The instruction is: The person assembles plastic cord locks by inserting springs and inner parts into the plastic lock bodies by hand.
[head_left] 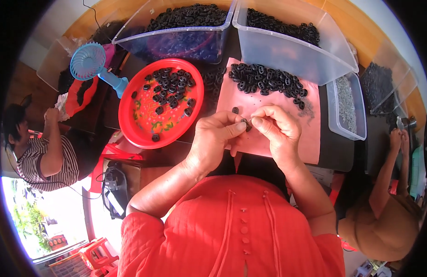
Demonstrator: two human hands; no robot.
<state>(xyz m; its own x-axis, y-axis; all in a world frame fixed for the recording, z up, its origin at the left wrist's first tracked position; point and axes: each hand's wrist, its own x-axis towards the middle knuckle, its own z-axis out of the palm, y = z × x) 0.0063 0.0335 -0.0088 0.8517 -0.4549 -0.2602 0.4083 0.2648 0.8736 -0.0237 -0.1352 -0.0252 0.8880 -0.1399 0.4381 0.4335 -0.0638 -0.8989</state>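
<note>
My left hand [209, 139] is closed, with a small black oval two-hole plastic piece [247, 123] pinched between thumb and fingers. Close beside it, my right hand [283, 135] has thumb and forefinger pressed together; whatever is between them is too small to make out. Both hands are above a pink cloth [301, 147] on the dark table. One loose black piece [235, 110] is by the left fingers. Farther back on the cloth lies a heap of black two-hole pieces [264, 78], with a scatter of fine metal springs [307, 109] at its right.
Left of the cloth, a round red tray [125, 108] holds several black pieces. Clear bins [176, 44] [292, 54] of black parts stand behind. A smaller bin [334, 115] holds metal springs. A blue fan [87, 61] stands left. Other people work at left [47, 161] and right [384, 221].
</note>
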